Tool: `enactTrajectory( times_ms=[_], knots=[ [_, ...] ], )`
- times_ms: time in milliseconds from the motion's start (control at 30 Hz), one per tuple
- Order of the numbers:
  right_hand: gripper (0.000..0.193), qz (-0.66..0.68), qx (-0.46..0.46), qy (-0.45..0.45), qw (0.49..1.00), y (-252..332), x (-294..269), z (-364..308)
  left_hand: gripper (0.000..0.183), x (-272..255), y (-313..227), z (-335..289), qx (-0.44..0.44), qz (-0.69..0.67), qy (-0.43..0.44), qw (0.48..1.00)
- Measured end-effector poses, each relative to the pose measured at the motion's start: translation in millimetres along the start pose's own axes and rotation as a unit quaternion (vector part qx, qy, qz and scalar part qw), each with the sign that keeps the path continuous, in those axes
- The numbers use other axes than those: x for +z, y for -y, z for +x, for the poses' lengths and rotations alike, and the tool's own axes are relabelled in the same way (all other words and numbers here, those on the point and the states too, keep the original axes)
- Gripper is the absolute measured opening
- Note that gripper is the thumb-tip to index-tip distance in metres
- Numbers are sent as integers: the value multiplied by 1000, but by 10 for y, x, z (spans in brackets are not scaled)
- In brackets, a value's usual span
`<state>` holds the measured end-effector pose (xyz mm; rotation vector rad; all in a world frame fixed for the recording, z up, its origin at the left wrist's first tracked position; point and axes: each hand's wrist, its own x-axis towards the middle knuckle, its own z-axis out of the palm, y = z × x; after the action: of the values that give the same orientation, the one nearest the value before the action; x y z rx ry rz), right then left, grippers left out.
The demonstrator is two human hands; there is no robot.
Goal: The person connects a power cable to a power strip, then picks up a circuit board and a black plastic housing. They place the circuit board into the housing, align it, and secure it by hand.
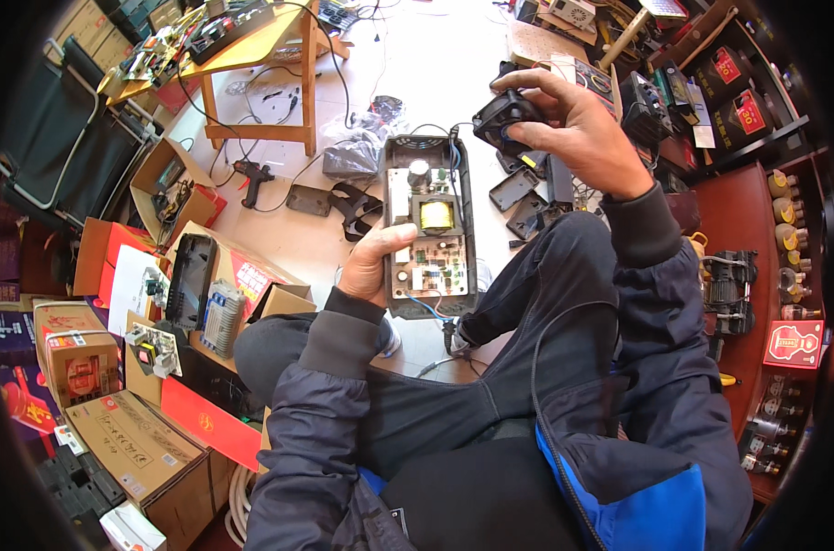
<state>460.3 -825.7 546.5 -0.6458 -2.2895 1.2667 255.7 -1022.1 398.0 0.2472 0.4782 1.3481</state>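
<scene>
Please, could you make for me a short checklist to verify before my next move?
1. Left hand supports the open black casing: ok, gripping its left side.
2. Right hand holds the black fan-like part: ok, fingers around it.
3. Circuit board lies inside the casing: ok, components facing up.
4. Board covered: not ok, it is exposed.
5. Black cord at the casing's lower end unpowered: cannot tell.
</scene>
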Motion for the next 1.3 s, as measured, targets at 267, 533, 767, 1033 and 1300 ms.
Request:
enactTrajectory(
  times_ms=[267,533,767,1033,1300],
  knots=[
    [29,-214,-209,36,954,94,139,253,58,-52,25,6,-28,-20,14,999],
    [34,-118,-136,34,983,-41,82,334,89,-86,-3,39,-28,38,23,999],
    [30,-181,-144,-17,973,18,130,271,86,-4,-5,37,-17,25,14,999],
    [54,-164,-125,-49,977,52,283,261,56,46,-19,-2,-22,17,-18,999],
    [52,-171,-80,32,982,-76,413,213,63,92,11,-9,-10,9,-9,1000]
  ],
)
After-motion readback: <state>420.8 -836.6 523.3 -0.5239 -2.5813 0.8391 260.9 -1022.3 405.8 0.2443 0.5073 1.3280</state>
